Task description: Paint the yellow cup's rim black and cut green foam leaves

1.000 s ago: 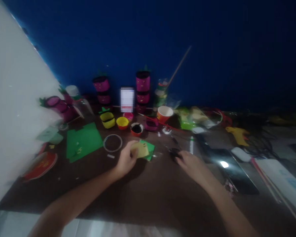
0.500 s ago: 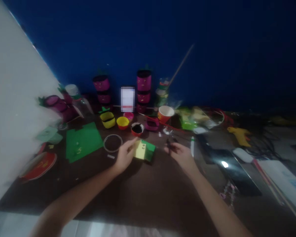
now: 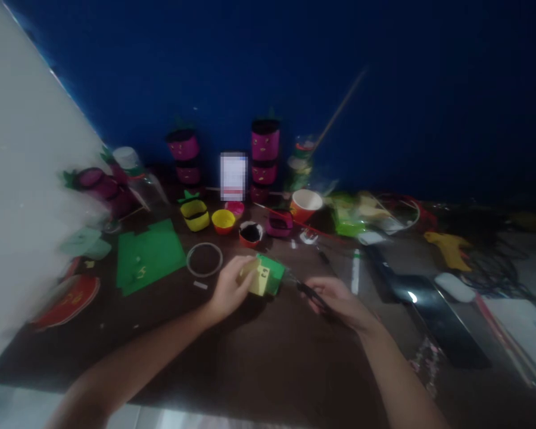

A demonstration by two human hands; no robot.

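My left hand (image 3: 233,286) is closed on a pale yellow paper piece (image 3: 259,285) with small dark marks on it. Green paper (image 3: 274,275) sticks out on its right side. Across from it, my right hand (image 3: 335,298) grips a slim black-handled tool (image 3: 311,294). Its thin greyish tip points left at the green paper, close to the edge; blur hides its exact kind and whether it touches. Just beyond the hands stand an orange cup with black inside (image 3: 251,235) and a small purple container (image 3: 280,223).
Left of my hands lie a clear ring (image 3: 204,260) and green sheets (image 3: 149,259). Yellow cups (image 3: 224,221), purple stacked containers (image 3: 265,146) and a red-and-white paper cup (image 3: 306,205) stand behind. To the right are a marker (image 3: 355,271), a dark glossy phone-like slab (image 3: 438,319) and a yellow glue gun (image 3: 449,249).
My right hand has moved slightly down, and the black-handled tool now points at the green paper. The yellow paper has turned and shifted a little right in my left hand. The view has shifted slightly.
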